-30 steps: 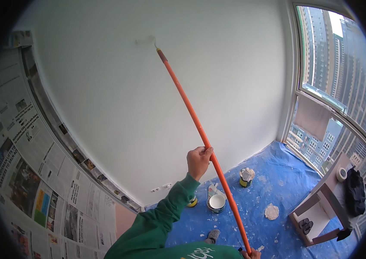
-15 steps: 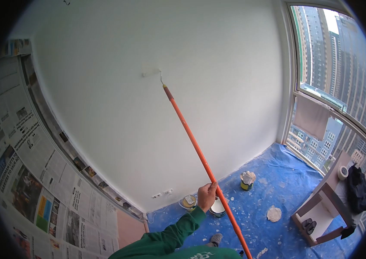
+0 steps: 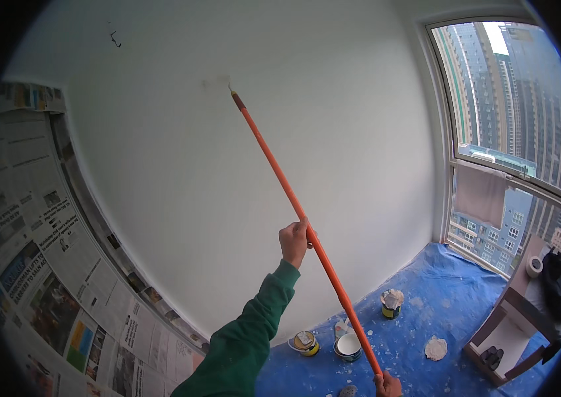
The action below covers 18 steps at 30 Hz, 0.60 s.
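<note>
My left hand (image 3: 293, 243), in a green sleeve, is wrapped round the middle of a long orange extension pole (image 3: 274, 162). Low in the view, my right hand (image 3: 388, 384) grips the pole's near end. The pole slants up and to the left toward the pale wall (image 3: 360, 165). At its far tip a paint roller (image 3: 216, 83) lies against the wall; its pale sleeve hardly stands out from the paint.
Blue sheeting (image 3: 413, 337) covers the floor, with a bucket of white paint (image 3: 348, 346), a yellow-banded can (image 3: 305, 342) and another can (image 3: 392, 302) on it. Newspaper (image 3: 62, 264) covers the left side. At right stand a small cabinet (image 3: 515, 331) and a window (image 3: 492, 119). Wires (image 3: 115, 40) hang above.
The roller has gone higher up the wall. My left hand and the pole have risen, and my right hand has come into view at the pole's lower end. The view has tilted upward.
</note>
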### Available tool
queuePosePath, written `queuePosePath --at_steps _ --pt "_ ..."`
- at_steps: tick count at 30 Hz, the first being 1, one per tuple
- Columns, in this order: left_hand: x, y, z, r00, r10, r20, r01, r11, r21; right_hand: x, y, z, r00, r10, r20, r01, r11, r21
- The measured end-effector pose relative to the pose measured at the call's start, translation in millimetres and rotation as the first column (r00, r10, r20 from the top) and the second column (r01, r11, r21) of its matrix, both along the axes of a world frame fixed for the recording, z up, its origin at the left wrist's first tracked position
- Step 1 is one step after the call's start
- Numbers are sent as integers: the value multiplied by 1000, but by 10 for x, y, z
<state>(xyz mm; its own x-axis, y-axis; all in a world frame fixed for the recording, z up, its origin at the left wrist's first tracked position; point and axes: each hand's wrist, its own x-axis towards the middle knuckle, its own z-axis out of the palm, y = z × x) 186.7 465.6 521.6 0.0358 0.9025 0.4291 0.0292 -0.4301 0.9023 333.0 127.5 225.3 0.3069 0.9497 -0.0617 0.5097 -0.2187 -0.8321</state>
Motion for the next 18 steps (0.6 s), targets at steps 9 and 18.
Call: queuePosePath --at_steps 9,18 --pt "12 175 869 999 47 -11 -43 972 232 -281 997 1384 996 50 80 -66 975 210" --pt "15 365 1917 994 107 40 -114 942 315 -388 1500 2572 988 78 136 -115 950 292"
